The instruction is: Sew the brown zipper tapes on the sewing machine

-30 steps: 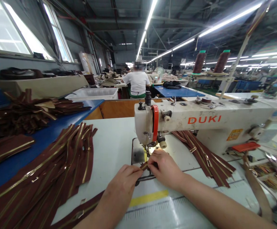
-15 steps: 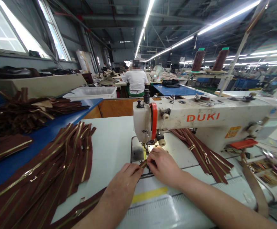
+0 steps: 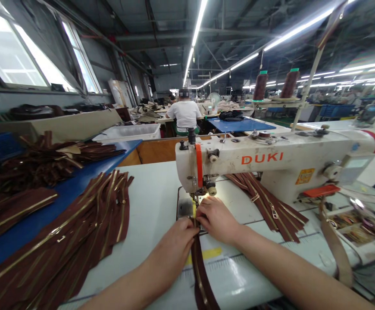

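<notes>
Tube lights (image 3: pixel 198 30) blaze overhead in our head view, and before the sewing machine (image 3: pixel 261 159) we've got the brown zipper strip (image 3: pixel 198 260), long axis running toward us, left hand (image 3: pixel 176 241) and right hand (image 3: pixel 218 219) pinching its far end, fingers closed, the right nearer the machine

**The zip (image 3: pixel 202 275) at the fingers (image 3: pixel 189 233), the machine (image 3: pixel 265 159) just beyond**

The zip trails from the fingers toward the wearer, over the table (image 3: pixel 148 206). Left of the fingers, a pile (image 3: pixel 87 219) lies on that table; farther left, a heap (image 3: pixel 42 159) rests on a side table (image 3: pixel 110 160). To their right, a bundle (image 3: pixel 268 209) lies partly under the machine's arm, with a tray (image 3: pixel 352 232) farther right. Well ahead are a crate (image 3: pixel 132 130) and, just right of it, a person (image 3: pixel 184 114).
</notes>
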`<state>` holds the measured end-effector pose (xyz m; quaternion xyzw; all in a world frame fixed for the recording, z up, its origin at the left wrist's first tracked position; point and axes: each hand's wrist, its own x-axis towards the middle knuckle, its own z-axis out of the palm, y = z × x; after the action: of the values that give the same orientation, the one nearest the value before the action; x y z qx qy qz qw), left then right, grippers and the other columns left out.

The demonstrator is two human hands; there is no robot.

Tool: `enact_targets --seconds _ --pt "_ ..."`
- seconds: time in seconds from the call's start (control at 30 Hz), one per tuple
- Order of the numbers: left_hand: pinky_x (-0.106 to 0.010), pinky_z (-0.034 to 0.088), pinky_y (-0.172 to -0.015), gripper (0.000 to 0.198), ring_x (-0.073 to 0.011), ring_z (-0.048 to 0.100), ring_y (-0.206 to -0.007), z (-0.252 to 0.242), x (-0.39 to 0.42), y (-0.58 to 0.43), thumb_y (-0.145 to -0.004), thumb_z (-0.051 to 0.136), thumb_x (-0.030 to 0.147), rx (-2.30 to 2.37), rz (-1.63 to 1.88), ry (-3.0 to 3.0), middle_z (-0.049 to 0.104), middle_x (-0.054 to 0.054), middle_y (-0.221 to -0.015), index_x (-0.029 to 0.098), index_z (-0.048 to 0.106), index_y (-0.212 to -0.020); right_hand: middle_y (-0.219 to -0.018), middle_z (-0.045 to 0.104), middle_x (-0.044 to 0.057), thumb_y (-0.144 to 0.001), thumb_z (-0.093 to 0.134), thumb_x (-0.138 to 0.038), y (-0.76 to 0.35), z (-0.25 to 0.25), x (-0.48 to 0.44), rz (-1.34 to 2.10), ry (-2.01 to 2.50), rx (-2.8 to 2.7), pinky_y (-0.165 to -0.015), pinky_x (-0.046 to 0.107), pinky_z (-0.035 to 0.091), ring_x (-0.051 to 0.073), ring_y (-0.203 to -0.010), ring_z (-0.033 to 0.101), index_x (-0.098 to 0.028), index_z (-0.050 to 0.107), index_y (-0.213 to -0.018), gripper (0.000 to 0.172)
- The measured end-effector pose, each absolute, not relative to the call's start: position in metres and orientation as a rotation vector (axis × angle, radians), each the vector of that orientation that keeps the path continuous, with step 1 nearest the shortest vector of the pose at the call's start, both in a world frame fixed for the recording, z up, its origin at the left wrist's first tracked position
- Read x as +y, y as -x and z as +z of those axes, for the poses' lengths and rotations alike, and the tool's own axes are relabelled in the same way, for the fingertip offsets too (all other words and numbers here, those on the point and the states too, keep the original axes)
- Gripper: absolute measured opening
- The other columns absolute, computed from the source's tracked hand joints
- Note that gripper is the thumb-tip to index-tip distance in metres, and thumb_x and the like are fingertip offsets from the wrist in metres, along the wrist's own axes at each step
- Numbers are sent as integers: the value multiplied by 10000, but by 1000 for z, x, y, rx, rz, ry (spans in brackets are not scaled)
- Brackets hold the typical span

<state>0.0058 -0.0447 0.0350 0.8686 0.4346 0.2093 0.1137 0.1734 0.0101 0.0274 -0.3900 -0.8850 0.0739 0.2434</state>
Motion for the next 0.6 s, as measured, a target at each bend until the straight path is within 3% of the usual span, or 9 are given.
enact_targets --seconds 0.13,0.27,0.6 --pt "-358 528 -797 293 -205 583 -861 31 -51 -6 -847 402 38 1276 639 -2753 617 -63 -900 171 637 -961 -840 603 39 -844 583 -144 -173 28 10 196 1075 -2416 -780 301 342 183 -871 489 -164 634 -796 73" --pt "-427 494 -900 331 -241 566 -1025 31 -50 -1 -838 405 29 1207 566 -2986 629 -111 -1083 143 606 -1076 -848 608 39 -848 585 -151 -173 30 9 202 1097 -2420 -784 301 346 186 -873 495 -166 638 -799 74" --pt "-388 473 -952 399 -258 587 -1110 24 -40 9 -812 369 -3 991 256 -3301 638 -174 -1176 47 585 -1144 -871 620 53 -865 562 -144 -168 26 10 205 1167 -2390 -787 305 380 199 -890 521 -168 642 -831 90"
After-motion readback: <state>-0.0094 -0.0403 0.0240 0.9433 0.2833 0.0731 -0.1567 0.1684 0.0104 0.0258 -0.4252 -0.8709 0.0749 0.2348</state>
